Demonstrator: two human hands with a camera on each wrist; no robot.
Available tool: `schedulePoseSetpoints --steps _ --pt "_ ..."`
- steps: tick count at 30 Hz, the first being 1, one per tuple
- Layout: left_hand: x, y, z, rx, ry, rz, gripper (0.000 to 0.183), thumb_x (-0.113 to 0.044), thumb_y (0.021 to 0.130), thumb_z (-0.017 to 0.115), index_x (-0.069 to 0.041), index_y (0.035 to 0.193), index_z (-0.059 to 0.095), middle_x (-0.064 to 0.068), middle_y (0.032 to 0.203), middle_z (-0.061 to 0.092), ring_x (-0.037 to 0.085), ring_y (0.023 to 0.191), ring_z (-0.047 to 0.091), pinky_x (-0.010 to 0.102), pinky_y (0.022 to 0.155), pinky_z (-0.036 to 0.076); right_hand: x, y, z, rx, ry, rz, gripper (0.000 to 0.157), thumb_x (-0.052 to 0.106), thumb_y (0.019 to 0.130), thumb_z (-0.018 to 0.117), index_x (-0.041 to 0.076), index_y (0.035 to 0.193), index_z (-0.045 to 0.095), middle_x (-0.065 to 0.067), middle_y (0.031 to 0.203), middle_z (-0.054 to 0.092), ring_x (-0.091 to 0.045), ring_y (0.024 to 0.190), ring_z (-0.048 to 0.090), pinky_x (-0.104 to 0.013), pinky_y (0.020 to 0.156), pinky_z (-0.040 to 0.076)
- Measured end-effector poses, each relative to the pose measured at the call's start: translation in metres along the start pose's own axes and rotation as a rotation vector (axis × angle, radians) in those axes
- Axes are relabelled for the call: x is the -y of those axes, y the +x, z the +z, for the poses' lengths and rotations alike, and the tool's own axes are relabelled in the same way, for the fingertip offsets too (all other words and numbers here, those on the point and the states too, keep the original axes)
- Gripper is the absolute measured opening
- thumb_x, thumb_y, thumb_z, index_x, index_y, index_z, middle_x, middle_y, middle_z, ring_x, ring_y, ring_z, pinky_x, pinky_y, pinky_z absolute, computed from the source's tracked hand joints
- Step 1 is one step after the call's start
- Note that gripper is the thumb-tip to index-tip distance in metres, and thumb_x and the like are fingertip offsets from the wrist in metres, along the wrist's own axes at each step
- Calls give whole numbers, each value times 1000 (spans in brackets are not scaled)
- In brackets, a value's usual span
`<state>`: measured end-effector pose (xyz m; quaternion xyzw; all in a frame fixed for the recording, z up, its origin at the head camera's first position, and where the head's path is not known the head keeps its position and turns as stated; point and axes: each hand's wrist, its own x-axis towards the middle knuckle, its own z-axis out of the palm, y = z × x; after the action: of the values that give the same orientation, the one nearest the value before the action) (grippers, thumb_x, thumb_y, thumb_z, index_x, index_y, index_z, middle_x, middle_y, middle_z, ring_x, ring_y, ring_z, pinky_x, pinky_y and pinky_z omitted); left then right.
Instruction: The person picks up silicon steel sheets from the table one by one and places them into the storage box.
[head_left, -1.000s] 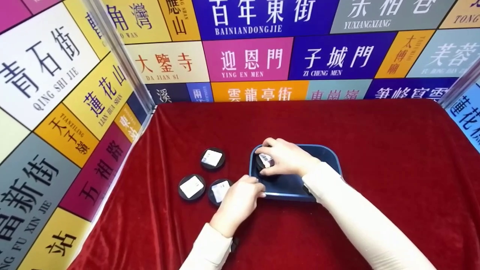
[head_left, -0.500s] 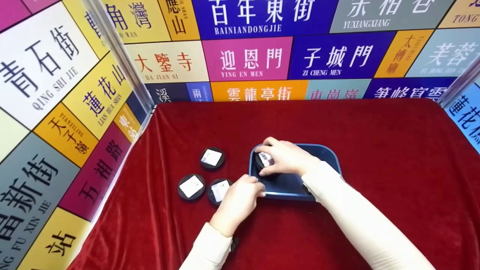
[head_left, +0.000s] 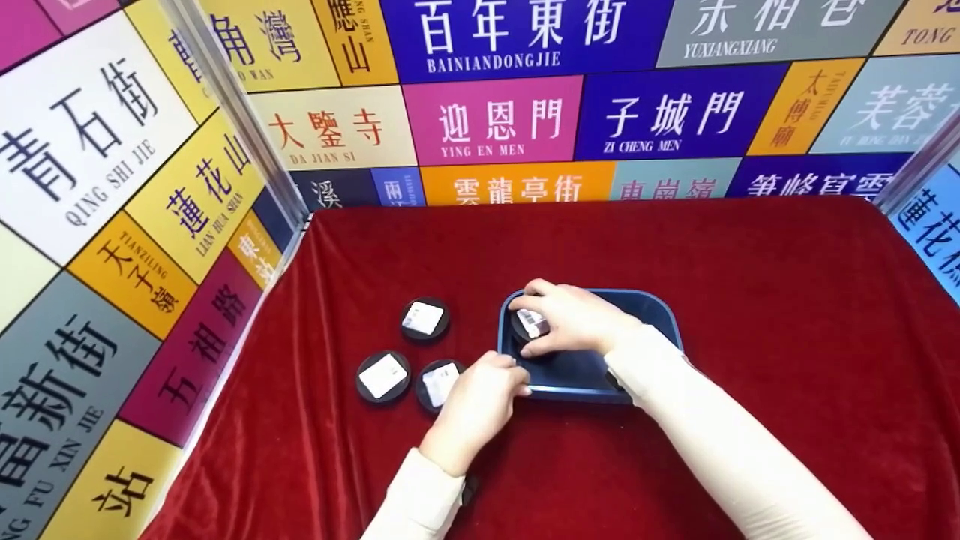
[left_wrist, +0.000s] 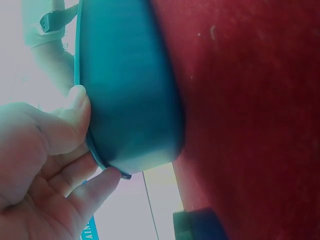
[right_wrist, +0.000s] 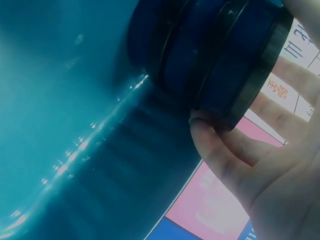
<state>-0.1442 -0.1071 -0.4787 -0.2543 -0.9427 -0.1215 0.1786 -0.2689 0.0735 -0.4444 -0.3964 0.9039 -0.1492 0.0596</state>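
Observation:
A blue rectangular plastic bin [head_left: 570, 375] sits on the red cloth. At its left near corner, my left hand [head_left: 484, 394] pinches the rim, thumb on one side and fingers on the other, as the left wrist view shows of the bin wall [left_wrist: 130, 90]. Inside the bin's left end, my right hand [head_left: 574, 319] grips a black round container [head_left: 531, 322] with a white label on top. In the right wrist view the dark round body [right_wrist: 210, 55] shows several bands and stands against the bin's floor and wall; thumb and fingers hold its top edge.
Left of the bin lie three more black round containers with white labels: one farther back [head_left: 425, 319], one at the left [head_left: 383, 376] and one beside the left hand [head_left: 435, 386]. Panels with street names [head_left: 495, 120] rise behind the red cloth [head_left: 787, 315].

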Motion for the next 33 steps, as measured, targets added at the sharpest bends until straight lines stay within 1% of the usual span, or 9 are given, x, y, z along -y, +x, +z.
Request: schedulePoseSetpoints --steps 8,15,22,26,29,33 --pt "0 0 1 -5 -4 -1 9 -18 86 76 -20 78 74 -5 77 63 15 83 63 24 71 54 -2 0 1 -7 8 7 66 49 79 82 23 136 63 -5 135 56 -26 108 62 -43 98 53" --pt "0 0 0 -8 -12 0 10 -17 85 77 -21 76 74 -5 76 62 15 82 63 24 70 53 -3 -1 3 -23 -24 4 67 54 78 81 26 137 62 -4 135 56 -25 104 63 -42 93 54" --pt "0 0 1 -9 -15 3 10 -17 86 77 -20 77 74 -5 76 62 15 81 62 23 69 53 -3 -2 2 -18 -20 28 74 57 76 82 27 139 59 -4 136 54 -25 105 62 -43 95 54" --pt "0 -1 2 -4 -18 -4 10 -17 86 77 -20 78 75 -5 76 62 15 81 62 23 69 53 -2 -5 -2 -15 -8 51 76 61 77 79 28 141 57 -4 136 53 -25 105 61 -43 97 53" --pt "0 -1 2 -2 -20 -6 10 -17 87 76 -20 78 75 -5 76 62 15 81 62 23 70 53 -3 -9 -9 -35 -10 60 75 63 78 77 27 141 58 -5 136 53 -27 105 62 -45 96 53" --pt "1 0 1 -5 -23 -6 13 -16 88 75 -20 76 74 -5 75 61 15 80 61 23 69 53 -5 -16 -19 -77 -29 69 70 62 81 74 26 139 60 -6 134 53 -27 105 62 -46 94 53"
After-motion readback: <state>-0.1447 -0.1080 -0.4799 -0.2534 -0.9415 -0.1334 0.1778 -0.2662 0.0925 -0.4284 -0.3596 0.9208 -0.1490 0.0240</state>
